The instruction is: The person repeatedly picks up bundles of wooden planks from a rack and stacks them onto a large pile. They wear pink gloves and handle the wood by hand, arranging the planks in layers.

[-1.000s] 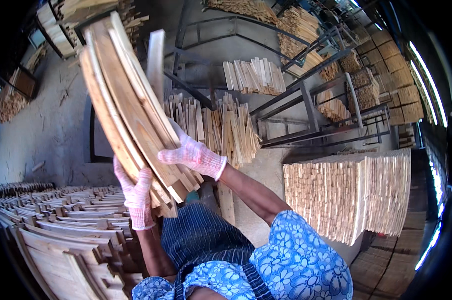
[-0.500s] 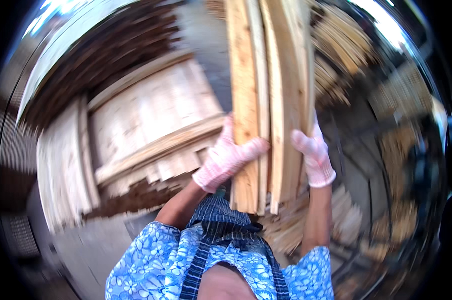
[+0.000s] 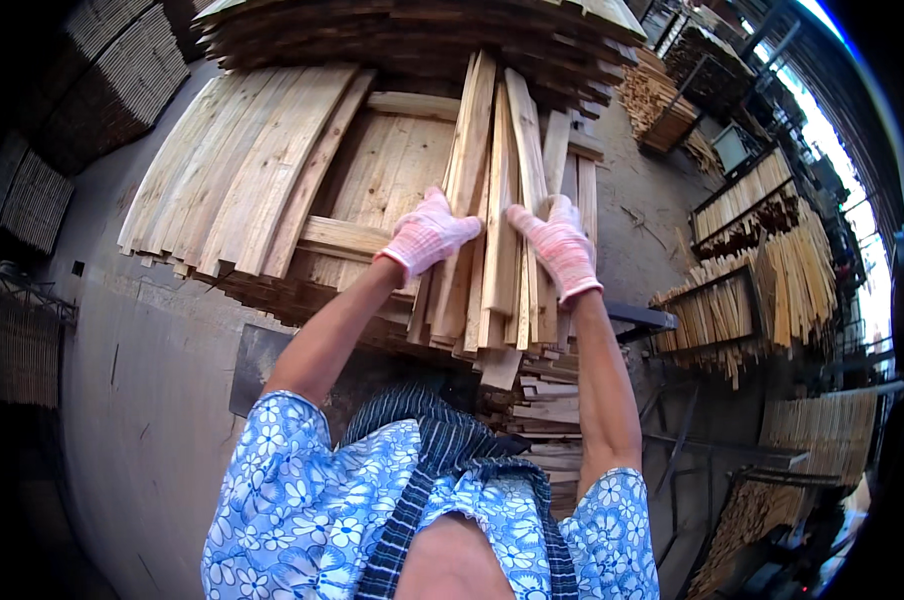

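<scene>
A loose bundle of narrow wooden boards (image 3: 500, 230) lies on top of a wide board stack (image 3: 247, 180), its near ends fanned unevenly over the stack's front edge. My left hand (image 3: 430, 236), in a pink-and-white knit glove, grips the bundle's left side with the thumb pointing across it. Around the right side closes my right hand (image 3: 557, 247), gloved alike, its thumb on the boards. The fingertips of both hands are partly hidden. Left of the bundle, a crosswise wooden strip (image 3: 344, 238) runs over the stack's boards, beside a laid row of planks.
Another tall stack (image 3: 422, 45) rises just behind. Racks of upright boards (image 3: 712, 305) line the right side, with a dark metal bar (image 3: 640, 317) jutting out near my right forearm. Board piles (image 3: 132, 80) stand at the far left beyond the concrete floor (image 3: 162, 370).
The bundle was held up in front of me, angled away; now it rests on the stack, its boards spread apart. My view has swung round so the stack lies straight ahead.
</scene>
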